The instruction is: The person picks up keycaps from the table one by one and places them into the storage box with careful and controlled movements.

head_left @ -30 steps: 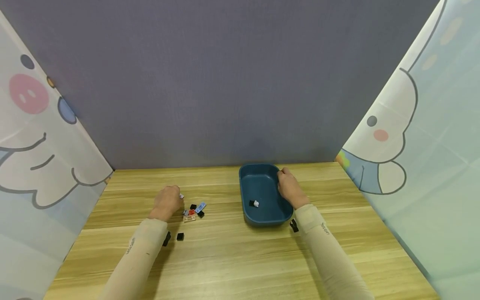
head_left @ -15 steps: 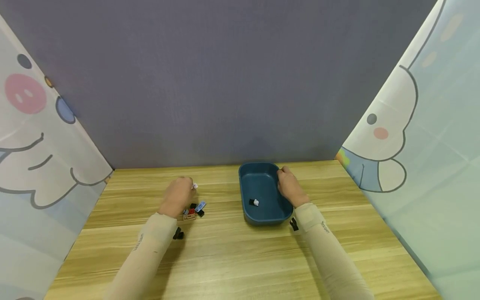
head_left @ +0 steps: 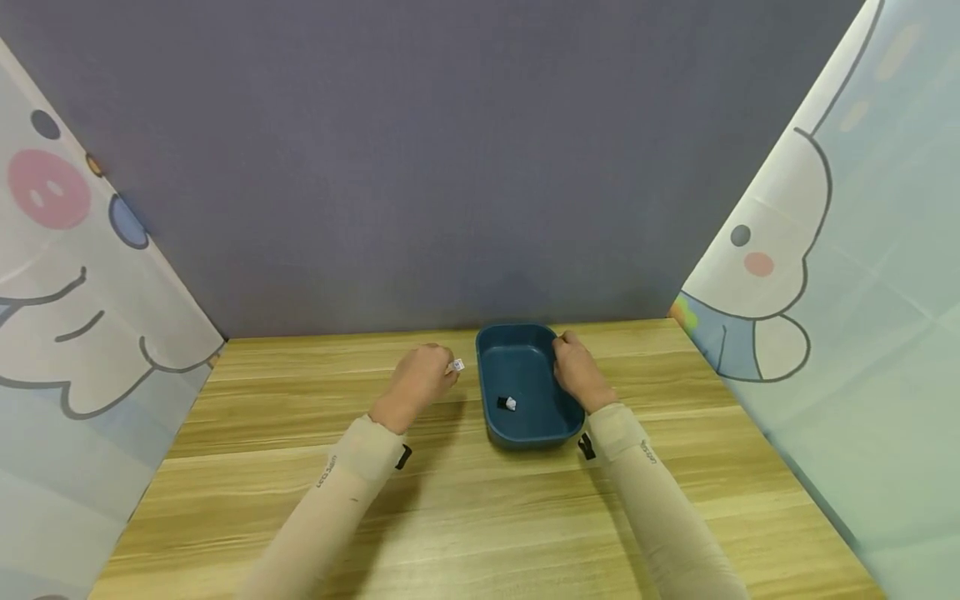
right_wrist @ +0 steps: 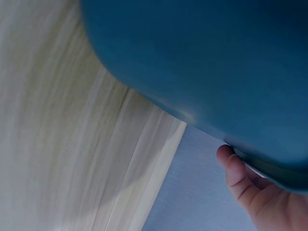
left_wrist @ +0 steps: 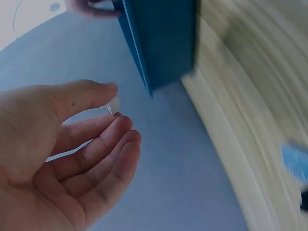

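Left hand (head_left: 415, 382) pinches a small white piece (head_left: 459, 365) between thumb and index fingertip, other fingers loosely bent; piece is in the air just left of the blue bin (head_left: 525, 368), not over it. Right hand (head_left: 576, 372) grips the bin's right rim, fingers curled on it. Inside the bin: one small black-and-white bit (head_left: 507, 403), maybe two pieces touching, too small to tell. Blue piece (left_wrist: 294, 161) and dark piece (left_wrist: 304, 199) show blurred on the table (head_left: 480, 525). Main risk: tiny piece, fingertip-only hold, so a slight slip or early release likely drops it short, outside the near-left wall. Knuckles carried too low could clip the left rim and knock it loose. Right hand pulling on one side could tip or shift the bin.
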Motion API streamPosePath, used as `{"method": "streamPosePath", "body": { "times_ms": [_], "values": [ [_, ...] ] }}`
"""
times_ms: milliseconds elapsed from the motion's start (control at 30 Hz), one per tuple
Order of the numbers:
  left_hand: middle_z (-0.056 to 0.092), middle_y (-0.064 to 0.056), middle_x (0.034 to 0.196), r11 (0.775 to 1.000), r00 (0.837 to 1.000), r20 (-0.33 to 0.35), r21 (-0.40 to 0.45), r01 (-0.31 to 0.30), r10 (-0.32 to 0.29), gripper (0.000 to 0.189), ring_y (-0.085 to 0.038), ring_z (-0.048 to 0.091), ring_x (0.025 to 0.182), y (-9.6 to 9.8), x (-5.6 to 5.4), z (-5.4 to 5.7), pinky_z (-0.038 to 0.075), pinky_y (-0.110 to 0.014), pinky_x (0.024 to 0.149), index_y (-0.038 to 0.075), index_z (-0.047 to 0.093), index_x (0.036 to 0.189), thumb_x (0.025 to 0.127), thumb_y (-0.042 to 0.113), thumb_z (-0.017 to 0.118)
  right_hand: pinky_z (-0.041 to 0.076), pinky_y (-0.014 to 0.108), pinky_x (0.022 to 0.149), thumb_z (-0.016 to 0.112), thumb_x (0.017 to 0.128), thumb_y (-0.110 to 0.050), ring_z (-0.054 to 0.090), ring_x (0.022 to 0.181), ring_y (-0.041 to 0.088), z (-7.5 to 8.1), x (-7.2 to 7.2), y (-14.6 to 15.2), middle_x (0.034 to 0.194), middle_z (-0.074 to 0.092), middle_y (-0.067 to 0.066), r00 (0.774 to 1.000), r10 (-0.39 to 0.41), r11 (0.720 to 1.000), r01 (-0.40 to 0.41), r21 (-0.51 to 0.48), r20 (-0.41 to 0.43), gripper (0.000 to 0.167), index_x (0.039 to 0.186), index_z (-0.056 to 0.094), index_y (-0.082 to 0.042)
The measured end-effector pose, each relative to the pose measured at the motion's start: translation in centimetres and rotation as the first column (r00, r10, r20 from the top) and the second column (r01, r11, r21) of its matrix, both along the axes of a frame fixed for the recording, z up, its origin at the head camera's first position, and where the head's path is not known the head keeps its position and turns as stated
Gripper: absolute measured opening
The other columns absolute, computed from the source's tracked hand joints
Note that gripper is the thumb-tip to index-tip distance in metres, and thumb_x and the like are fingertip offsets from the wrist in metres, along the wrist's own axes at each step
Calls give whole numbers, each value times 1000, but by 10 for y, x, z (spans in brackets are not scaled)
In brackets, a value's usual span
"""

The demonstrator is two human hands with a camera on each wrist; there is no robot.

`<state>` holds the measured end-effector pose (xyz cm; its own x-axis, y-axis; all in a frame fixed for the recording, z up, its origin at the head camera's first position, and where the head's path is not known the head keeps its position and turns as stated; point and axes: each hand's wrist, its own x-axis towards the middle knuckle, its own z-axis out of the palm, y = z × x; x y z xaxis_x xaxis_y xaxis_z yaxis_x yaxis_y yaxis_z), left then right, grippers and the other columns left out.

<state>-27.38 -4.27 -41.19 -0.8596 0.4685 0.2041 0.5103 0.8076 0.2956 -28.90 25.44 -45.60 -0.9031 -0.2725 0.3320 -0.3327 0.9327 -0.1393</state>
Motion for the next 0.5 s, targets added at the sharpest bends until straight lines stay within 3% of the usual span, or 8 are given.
{"method": "streamPosePath", "body": {
  "times_ms": [167, 333, 500],
  "values": [
    [53, 2, 67, 996, 996, 1, 12, 90, -90, 23, -12, 45, 60, 26, 3, -3, 44, -30, 56, 12, 64, 70, 92, 11, 70, 55, 44, 77, 62, 87, 9, 60, 92, 38, 1, 1, -1, 105, 53, 27, 1000, -6, 1000, 6, 10, 18, 16, 103, 60, 13],
    [58, 0, 74, 984, 984, 17, 1, 178, -178, 10, -12, 48, 62, 46, 6, -5, 44, -27, 57, 9, 71, 86, 95, 14, 70, 55, 44, 77, 62, 87, 9, 60, 92, 38, 2, 2, -1, 106, 53, 27, 1000, -11, 1000, 11, 8, 11, 17, 103, 60, 13],
    [64, -3, 85, 979, 981, 22, -56, 194, -194, 11, -12, 54, 70, 59, 9, -9, 46, -26, 59, 8, 73, 96, 95, 19, 71, 55, 44, 75, 61, 86, 10, 61, 91, 39, -1, 0, 1, 106, 53, 27, 1000, 4, 1000, -4, -3, -11, 17, 103, 59, 13]
  ]
}}
